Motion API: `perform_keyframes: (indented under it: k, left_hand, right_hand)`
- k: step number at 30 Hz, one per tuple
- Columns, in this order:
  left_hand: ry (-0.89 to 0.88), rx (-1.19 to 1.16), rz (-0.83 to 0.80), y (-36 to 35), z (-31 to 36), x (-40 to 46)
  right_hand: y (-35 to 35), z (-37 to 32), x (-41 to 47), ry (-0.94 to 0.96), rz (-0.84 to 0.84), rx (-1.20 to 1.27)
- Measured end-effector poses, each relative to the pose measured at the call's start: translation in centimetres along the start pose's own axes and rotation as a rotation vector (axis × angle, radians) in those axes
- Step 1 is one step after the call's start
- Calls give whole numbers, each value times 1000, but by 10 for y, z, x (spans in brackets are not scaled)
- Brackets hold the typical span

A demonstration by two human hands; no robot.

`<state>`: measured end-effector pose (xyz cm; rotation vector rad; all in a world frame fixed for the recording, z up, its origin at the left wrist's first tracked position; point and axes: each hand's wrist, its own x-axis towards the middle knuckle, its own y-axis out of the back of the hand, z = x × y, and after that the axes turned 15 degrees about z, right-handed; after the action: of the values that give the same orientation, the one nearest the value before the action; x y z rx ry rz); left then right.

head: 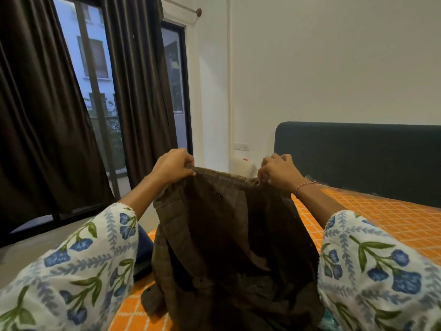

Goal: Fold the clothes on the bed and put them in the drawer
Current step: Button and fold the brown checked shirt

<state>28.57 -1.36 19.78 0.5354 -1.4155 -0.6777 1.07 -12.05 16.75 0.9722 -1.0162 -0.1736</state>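
A dark brown checked shirt [222, 235] hangs in the air in front of me, its lower part trailing onto the bed [386, 223]. My left hand [173, 167] pinches the shirt's top edge at the left. My right hand [278, 170] pinches the same edge at the right, and a red thread band circles that wrist. Between the hands the top edge runs stretched, with a small label just below it. The bed has an orange sheet with a white grid pattern. No drawer is in view.
A dark blue headboard [358, 154] stands at the right against a white wall. Dark brown curtains [40, 115] flank a glass balcony door [100, 91] on the left. A navy cloth [143, 249] lies at the bed's left edge. A white box [241, 164] sits by the wall socket.
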Motion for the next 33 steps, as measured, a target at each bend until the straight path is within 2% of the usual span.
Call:
perform_keyframes:
  k: [1,3,5,6,10,13,16,22,24,26,28,33]
  left_hand:
    - [2,15,57,-1,4,-1]
    - [27,28,140,-4,6,-4]
    - [98,-32,198,-9,4,-8]
    - [143,-89,233,-12,4,-10]
    - [247,-294,387,-24,2,-18]
    - [124,-28,362,-19,-11,-19]
    - [38,119,363,-19,-18,-21]
    - [-80,14,446,-30,-12,-24]
    - [-129,20,444,-30,-9,-23]
    - [-193,55,404,-32,-6,-24]
    - [-223,94,363,-35,-7,-25]
    - [-132,54,387,-31,-12,-29]
  right_hand:
    - [-7,-2,-3,-37,48,44]
    - [-19,-5,-7,-277,110,309]
    - [-27,-7,-9,-474,141,518]
    - [-29,-11,-10,-512,147,576]
    - [-28,-26,-15,-396,193,633]
    - [-22,-24,-18,-202,212,466]
    - [-23,-20,-15,-139,321,344]
    - [-27,-28,-12,-346,300,555]
    - [-32,-30,-12,-421,339,544]
    - [-32,-34,-9,-560,356,640]
    - [-30,-37,-6,-611,287,752]
    - [-26,-46,-21,-574,-150,1078]
